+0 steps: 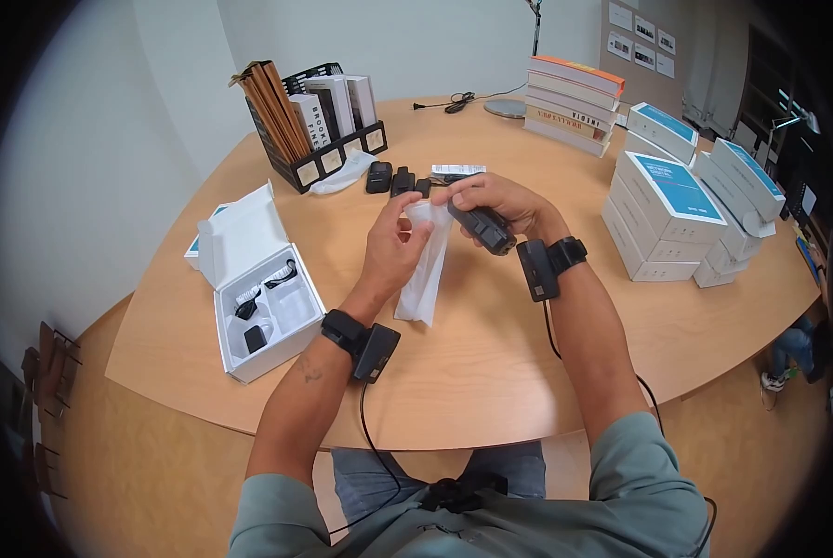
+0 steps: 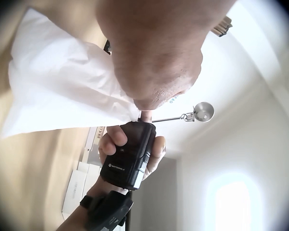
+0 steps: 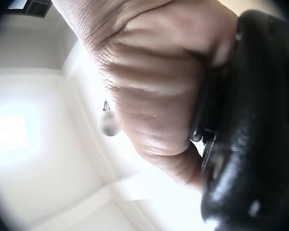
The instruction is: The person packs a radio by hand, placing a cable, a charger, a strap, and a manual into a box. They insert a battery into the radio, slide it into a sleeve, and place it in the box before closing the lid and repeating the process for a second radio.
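Observation:
In the head view my left hand (image 1: 393,244) pinches the top of a thin white plastic sleeve (image 1: 422,290), which hangs down over the table. My right hand (image 1: 511,203) grips a black handheld radio (image 1: 487,232), its forefinger reaching to the sleeve's mouth. The left wrist view shows the Motorola lettering on the radio (image 2: 127,156), with fingers wrapped around both sides, right beside the gathered end of the sleeve (image 2: 62,82). Close up in the right wrist view, the radio's black clip side (image 3: 250,130) lies against the curled fingers of my right hand (image 3: 154,91).
An open white box (image 1: 272,316) with a black adapter and cables stands at left. Several black devices (image 1: 403,180) lie beyond my hands. Behind are a file rack (image 1: 342,149), a book stack (image 1: 573,107) and a lamp base (image 1: 505,109). White-and-blue boxes (image 1: 663,209) pile up at right.

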Demonstrator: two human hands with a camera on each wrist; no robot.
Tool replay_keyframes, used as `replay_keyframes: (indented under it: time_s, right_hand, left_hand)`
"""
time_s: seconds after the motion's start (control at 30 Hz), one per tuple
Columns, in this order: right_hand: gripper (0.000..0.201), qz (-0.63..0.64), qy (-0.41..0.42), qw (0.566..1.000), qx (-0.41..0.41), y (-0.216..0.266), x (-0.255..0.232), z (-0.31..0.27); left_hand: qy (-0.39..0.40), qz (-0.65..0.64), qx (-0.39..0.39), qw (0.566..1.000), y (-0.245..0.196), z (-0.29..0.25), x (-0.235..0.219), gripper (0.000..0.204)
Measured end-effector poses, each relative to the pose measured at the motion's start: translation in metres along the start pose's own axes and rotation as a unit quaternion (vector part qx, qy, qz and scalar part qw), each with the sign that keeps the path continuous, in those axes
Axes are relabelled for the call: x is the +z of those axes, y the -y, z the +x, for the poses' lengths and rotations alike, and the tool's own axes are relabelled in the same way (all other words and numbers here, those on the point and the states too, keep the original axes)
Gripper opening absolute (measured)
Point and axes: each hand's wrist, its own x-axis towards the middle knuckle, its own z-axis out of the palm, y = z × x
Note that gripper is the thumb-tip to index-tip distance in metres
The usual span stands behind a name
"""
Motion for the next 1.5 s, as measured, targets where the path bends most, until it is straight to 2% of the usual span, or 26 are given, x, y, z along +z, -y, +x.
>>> replay_keyframes:
  time_s: [0.07, 0.1, 0.17, 0.27, 0.33, 0.4, 0.47, 0.5, 0.57, 0.6, 0.63, 0.67, 0.7, 0.8, 0.87, 0.93, 1.0, 1.07, 1.2, 1.33, 1.4, 1.43, 1.5]
  right_hand:
    - [0.042, 0.0, -0.001, 1.0, 0.002, -0.002, -0.001, 0.002]
    - [0.042, 0.0, -0.003, 1.0, 0.004, -0.003, -0.002, 0.002]
    - [0.04, 0.003, -0.011, 1.0, 0.004, -0.003, 0.0, 0.001]
    - [0.032, 0.012, -0.023, 1.0, 0.01, -0.003, -0.002, 0.002]
    - [0.028, 0.018, -0.026, 0.999, 0.017, -0.003, -0.001, 0.004]
    - [0.021, 0.014, -0.192, 0.98, -0.041, -0.004, 0.004, 0.01]
    - [0.02, 0.017, -0.21, 0.977, -0.035, 0.0, 0.001, 0.008]
    - [0.019, 0.019, -0.228, 0.973, -0.03, 0.003, 0.0, 0.008]
    - [0.02, 0.031, -0.255, 0.965, -0.053, 0.006, 0.003, 0.012]
    - [0.021, 0.044, -0.282, 0.956, -0.075, 0.006, 0.004, 0.014]
    - [0.021, 0.044, -0.283, 0.955, -0.075, 0.007, 0.003, 0.015]
    - [0.024, 0.099, -0.288, 0.945, -0.123, 0.009, 0.002, 0.018]
    - [0.027, 0.153, -0.29, 0.929, -0.171, 0.01, 0.002, 0.02]
    - [0.032, 0.145, -0.339, 0.908, -0.2, 0.02, 0.014, 0.019]
    - [0.033, 0.112, -0.355, 0.906, -0.199, 0.018, 0.014, 0.018]
    - [0.035, 0.078, -0.37, 0.904, -0.198, 0.017, 0.016, 0.019]
    - [0.036, 0.07, -0.37, 0.914, -0.153, 0.016, 0.019, 0.018]
    - [0.036, 0.053, -0.356, 0.924, -0.131, 0.015, 0.018, 0.017]
    - [0.038, -0.003, -0.341, 0.936, -0.082, 0.019, 0.025, 0.012]
    - [0.042, -0.061, -0.336, 0.937, -0.073, 0.012, 0.018, 0.013]
    - [0.048, -0.103, -0.35, 0.928, -0.069, 0.009, 0.019, 0.015]
    - [0.048, -0.104, -0.35, 0.928, -0.069, 0.009, 0.02, 0.015]
    - [0.05, -0.212, -0.379, 0.899, -0.061, 0.008, 0.022, 0.017]
  left_hand:
    - [-0.022, 0.046, -0.007, 0.999, 0.002, 0.0, -0.001, 0.035]
    - [-0.022, 0.046, -0.007, 0.999, 0.003, 0.0, 0.0, 0.035]
    - [-0.028, 0.126, -0.028, 0.991, 0.004, 0.0, 0.0, 0.023]
    - [-0.026, 0.129, -0.054, 0.99, 0.009, 0.002, -0.002, 0.018]
    - [-0.035, 0.108, -0.043, 0.993, 0.012, 0.003, -0.002, 0.018]
    - [-0.043, 0.087, -0.034, 0.995, 0.013, 0.003, -0.003, 0.017]
    - [-0.019, 0.191, -0.042, 0.98, 0.0, 0.003, -0.004, 0.014]
    - [-0.019, 0.192, -0.041, 0.98, -0.002, 0.003, -0.004, 0.014]
    - [-0.022, 0.218, 0.048, 0.974, -0.005, 0.004, 0.0, 0.012]
    - [-0.02, 0.217, 0.048, 0.975, -0.006, 0.004, 0.002, 0.012]
    - [-0.019, 0.253, 0.113, 0.961, -0.009, 0.005, 0.003, 0.012]
    - [-0.018, 0.289, 0.178, 0.941, -0.012, 0.006, 0.004, 0.012]
    - [-0.018, 0.289, 0.178, 0.941, -0.015, 0.006, 0.004, 0.012]
    - [-0.006, 0.3, 0.202, 0.932, -0.032, 0.006, 0.011, 0.013]
    - [0.033, 0.231, 0.117, 0.965, -0.052, 0.005, 0.014, 0.013]
    - [0.036, 0.213, 0.092, 0.972, -0.05, 0.006, 0.014, 0.013]
    - [0.037, 0.194, 0.066, 0.978, -0.048, 0.007, 0.015, 0.013]
    - [0.03, 0.123, 0.027, 0.992, -0.044, 0.008, 0.015, 0.012]
    - [0.041, 0.084, 0.021, 0.995, -0.039, 0.01, 0.013, 0.01]
    - [0.039, 0.063, -0.001, 0.997, -0.047, 0.009, 0.012, 0.008]
    - [0.038, 0.038, -0.005, 0.999, -0.046, 0.01, 0.011, 0.008]
    - [0.042, 0.02, -0.031, 0.998, -0.049, 0.011, 0.011, 0.011]
    - [0.045, 0.002, -0.057, 0.997, -0.051, 0.011, 0.011, 0.014]
